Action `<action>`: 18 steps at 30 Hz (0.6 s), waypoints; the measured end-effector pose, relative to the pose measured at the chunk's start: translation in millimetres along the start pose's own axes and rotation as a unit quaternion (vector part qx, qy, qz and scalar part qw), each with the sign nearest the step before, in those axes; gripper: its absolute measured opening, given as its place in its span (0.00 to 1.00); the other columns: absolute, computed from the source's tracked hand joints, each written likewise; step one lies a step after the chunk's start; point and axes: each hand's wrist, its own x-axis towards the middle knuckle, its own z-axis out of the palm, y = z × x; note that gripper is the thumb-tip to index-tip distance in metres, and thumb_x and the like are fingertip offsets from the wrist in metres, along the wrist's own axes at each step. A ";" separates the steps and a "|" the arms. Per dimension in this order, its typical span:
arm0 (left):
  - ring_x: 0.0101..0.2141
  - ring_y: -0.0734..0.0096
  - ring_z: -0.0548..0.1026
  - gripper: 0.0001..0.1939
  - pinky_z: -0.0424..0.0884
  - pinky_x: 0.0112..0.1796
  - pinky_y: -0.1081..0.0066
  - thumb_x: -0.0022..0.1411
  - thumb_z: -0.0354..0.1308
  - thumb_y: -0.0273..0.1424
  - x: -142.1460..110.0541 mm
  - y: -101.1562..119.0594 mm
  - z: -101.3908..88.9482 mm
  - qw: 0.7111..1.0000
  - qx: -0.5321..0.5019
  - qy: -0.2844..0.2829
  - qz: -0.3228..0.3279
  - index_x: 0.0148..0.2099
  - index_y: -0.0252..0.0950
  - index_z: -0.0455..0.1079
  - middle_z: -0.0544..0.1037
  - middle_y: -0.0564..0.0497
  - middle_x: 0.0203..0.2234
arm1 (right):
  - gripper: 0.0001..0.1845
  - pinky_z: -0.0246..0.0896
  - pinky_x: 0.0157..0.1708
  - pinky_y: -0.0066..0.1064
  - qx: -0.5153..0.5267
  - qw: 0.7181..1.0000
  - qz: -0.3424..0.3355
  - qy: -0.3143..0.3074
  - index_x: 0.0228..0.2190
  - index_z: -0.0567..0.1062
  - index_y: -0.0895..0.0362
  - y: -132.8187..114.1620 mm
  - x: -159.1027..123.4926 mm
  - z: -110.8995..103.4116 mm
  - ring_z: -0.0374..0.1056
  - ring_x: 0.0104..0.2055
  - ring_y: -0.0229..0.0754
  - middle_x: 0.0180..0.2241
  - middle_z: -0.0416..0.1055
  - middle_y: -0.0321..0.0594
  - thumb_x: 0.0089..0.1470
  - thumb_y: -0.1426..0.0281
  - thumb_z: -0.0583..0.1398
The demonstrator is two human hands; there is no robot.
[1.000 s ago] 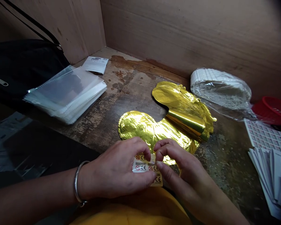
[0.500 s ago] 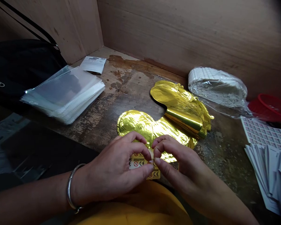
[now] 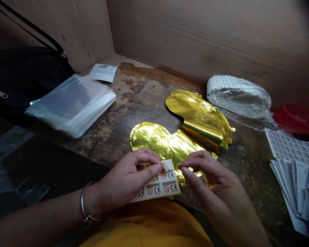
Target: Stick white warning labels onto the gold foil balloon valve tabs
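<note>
My left hand (image 3: 128, 178) pinches a sheet of clear stickers (image 3: 157, 188) printed with CE marks and red prohibition signs. Its thumb lies over the upper part, and the sheet leans above my lap. Just right of the sheet, apart from it, is my right hand (image 3: 216, 188), thumb and forefinger drawn together. Whatever may be between those fingertips is too small to make out. Behind both hands lies a flat gold foil balloon (image 3: 149, 137), uninflated and crinkled. More gold foil balloons (image 3: 187, 106) lie stacked and partly folded over beyond it.
Clear plastic sleeves (image 3: 74, 103) are piled at left, beside a black bag (image 3: 23, 75). A printed card packet (image 3: 103, 72) lies behind them. At right are wrapped white sticks (image 3: 239, 96), a red basket (image 3: 296, 118), a label sheet (image 3: 293, 145) and white papers (image 3: 296, 192).
My right hand has moved right, away from my left hand and the sticker sheet. The sheet has tilted up and shows more of its printed face.
</note>
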 end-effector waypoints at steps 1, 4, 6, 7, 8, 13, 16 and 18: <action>0.42 0.72 0.73 0.09 0.68 0.46 0.73 0.65 0.57 0.34 -0.1 -0.9 0.6 1.000 -0.009 0.007 0.002 0.35 0.38 0.76 0.73 0.51 0.41 | 0.06 0.60 0.36 0.28 0.017 1.000 0.011 -0.013 0.33 0.77 0.52 1.6 -1.8 2.6 0.66 0.38 0.39 0.34 0.67 0.37 0.58 0.65 0.60; 0.42 0.73 0.73 0.09 0.67 0.46 0.73 0.65 0.57 0.34 -0.5 -2.5 3.5 1.000 -0.022 0.015 0.006 0.35 0.38 0.77 0.73 0.52 0.41 | 0.06 0.60 0.38 0.30 0.071 0.995 0.059 -0.026 0.34 0.78 0.52 6.7 -4.2 11.0 0.65 0.39 0.40 0.35 0.67 0.37 0.55 0.63 0.63; 0.42 0.73 0.73 0.09 0.67 0.46 0.74 0.65 0.58 0.35 -0.7 -3.3 5.5 0.999 -0.029 0.017 0.006 0.36 0.39 0.77 0.73 0.52 0.41 | 0.06 0.59 0.39 0.31 0.101 0.991 0.084 -0.018 0.32 0.78 0.52 9.4 -4.2 14.9 0.64 0.39 0.41 0.34 0.67 0.37 0.54 0.63 0.64; 0.43 0.73 0.72 0.09 0.67 0.45 0.74 0.66 0.58 0.35 -0.7 -3.8 6.4 0.999 -0.034 0.020 0.007 0.36 0.39 0.77 0.72 0.52 0.42 | 0.06 0.59 0.39 0.31 0.112 0.989 0.091 -0.014 0.30 0.78 0.52 10.3 -4.1 16.0 0.64 0.39 0.40 0.34 0.66 0.37 0.53 0.63 0.65; 0.43 0.73 0.72 0.09 0.67 0.45 0.74 0.66 0.58 0.35 -0.7 -4.3 7.2 0.999 -0.039 0.022 0.008 0.36 0.39 0.76 0.72 0.52 0.42 | 0.06 0.58 0.38 0.31 0.121 0.988 0.096 -0.013 0.28 0.78 0.53 10.9 -4.1 16.8 0.64 0.38 0.40 0.33 0.65 0.36 0.54 0.64 0.64; 0.44 0.72 0.72 0.08 0.67 0.46 0.74 0.66 0.58 0.34 -0.9 -7.3 9.8 0.999 -0.048 0.022 0.011 0.37 0.38 0.76 0.73 0.51 0.42 | 0.08 0.59 0.37 0.31 0.149 0.983 0.103 -0.021 0.27 0.76 0.54 10.7 -4.0 18.5 0.64 0.37 0.40 0.35 0.64 0.37 0.55 0.64 0.63; 0.44 0.71 0.72 0.08 0.67 0.46 0.73 0.66 0.57 0.35 -1.3 -7.9 10.3 0.998 -0.049 0.023 0.017 0.37 0.38 0.76 0.73 0.51 0.41 | 0.08 0.58 0.38 0.31 0.140 0.987 0.084 -0.006 0.28 0.75 0.54 10.4 -4.4 20.4 0.64 0.38 0.40 0.35 0.65 0.37 0.56 0.64 0.62; 0.44 0.71 0.73 0.09 0.67 0.46 0.73 0.66 0.57 0.34 -1.8 -7.6 10.2 0.998 -0.048 0.028 0.021 0.36 0.37 0.76 0.73 0.51 0.41 | 0.08 0.59 0.39 0.31 0.144 0.986 0.081 0.005 0.31 0.76 0.53 10.4 -4.8 21.8 0.65 0.39 0.40 0.36 0.65 0.37 0.57 0.63 0.61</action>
